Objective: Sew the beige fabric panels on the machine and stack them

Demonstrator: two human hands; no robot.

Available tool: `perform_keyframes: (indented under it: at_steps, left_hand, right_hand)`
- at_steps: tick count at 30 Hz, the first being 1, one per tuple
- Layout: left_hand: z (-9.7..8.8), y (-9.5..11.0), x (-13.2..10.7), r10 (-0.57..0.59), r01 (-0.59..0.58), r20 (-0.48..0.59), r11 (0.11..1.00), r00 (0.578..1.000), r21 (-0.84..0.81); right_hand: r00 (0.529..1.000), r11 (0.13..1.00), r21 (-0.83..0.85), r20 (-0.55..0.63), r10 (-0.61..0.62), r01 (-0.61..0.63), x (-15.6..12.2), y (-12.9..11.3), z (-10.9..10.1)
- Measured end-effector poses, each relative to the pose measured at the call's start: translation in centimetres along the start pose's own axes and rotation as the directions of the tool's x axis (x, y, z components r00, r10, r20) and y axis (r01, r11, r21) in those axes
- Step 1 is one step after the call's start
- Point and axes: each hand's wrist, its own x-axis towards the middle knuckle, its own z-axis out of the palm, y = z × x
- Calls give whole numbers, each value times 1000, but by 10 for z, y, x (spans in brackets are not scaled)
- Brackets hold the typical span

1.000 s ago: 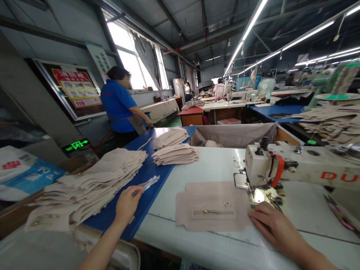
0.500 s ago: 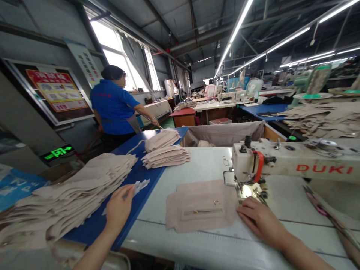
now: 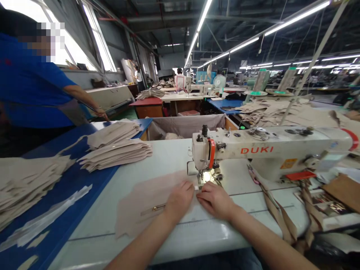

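Note:
A beige fabric panel [image 3: 132, 200] with a zipper [image 3: 155, 208] lies flat on the pale sewing table, blurred by motion. My left hand [image 3: 181, 198] rests over its right part, fingers pinched together, with a small white bit [image 3: 196, 187] at the fingertips that looks like a strip. Close beside it, my right hand [image 3: 215, 198] has its fingers curled at the panel's right edge, just in front of the lit needle area. What lies under the right fingers is hidden. Above both hands stands the head of the sewing machine [image 3: 233, 148].
White strips [image 3: 53, 215] lie on the blue table [image 3: 67, 225] at left, near stacks of beige fabric pieces [image 3: 118, 152]. Scissors [image 3: 253, 174] and brown straps [image 3: 277, 217] lie right of my hands. A person in blue [image 3: 33, 82] stands at far left; a cloth-lined bin [image 3: 185, 125] is behind the table.
My left hand has moved from the white strips on the blue table to the fabric panel beside my right hand. The view has turned to the right.

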Motion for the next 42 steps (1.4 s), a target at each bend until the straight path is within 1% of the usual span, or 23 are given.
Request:
perform_keyframes:
  at_steps: [3, 6, 10, 14, 17, 21, 27, 32, 37, 42]
  left_hand:
    - [7, 0, -1, -21, 22, 27, 1000, 999, -22]
    - [5, -1, -4, -26, 28, 42, 999, 999, -40]
    - [1, -1, -4, 10, -8, 43, 999, 999, -42]
    - [-1, -5, 0, 17, -13, 86, 999, 996, -53]
    - [-3, -10, 3, 47, -41, 119, 998, 992, -51]
    - [-1, -14, 7, 77, -75, 131, 997, 988, -24]
    - [5, -11, 5, 80, -79, 102, 997, 992, -18]
    - [6, -12, 3, 83, -82, 61, 996, 995, -18]
    - [8, -13, 3, 82, -83, 63, 997, 995, 0]
    - [10, -14, 2, 86, -85, 51, 996, 995, -30]
  right_hand:
    - [1000, 1000, -6, -6, 9, -9, 0, 1, 1]
    - [1000, 1000, -14, -14, 26, -26, 0, 2, 1]
    - [1000, 999, -19, -8, 28, -28, 0, 3, 1]
    - [1000, 1000, -16, 2, 25, -25, 0, 3, 1]
    - [1000, 1000, -1, 10, 23, -23, 0, 3, 1]
    - [999, 999, -2, 27, 33, -33, 0, 3, 0]
    - [999, 1000, -16, 33, 24, -23, 1, 3, 1]
    - [999, 1000, -17, 29, 23, -22, 1, 3, -1]
    - [999, 999, -19, 34, 33, -32, 2, 3, -2]
    - [999, 999, -21, 32, 37, -37, 2, 3, -2]
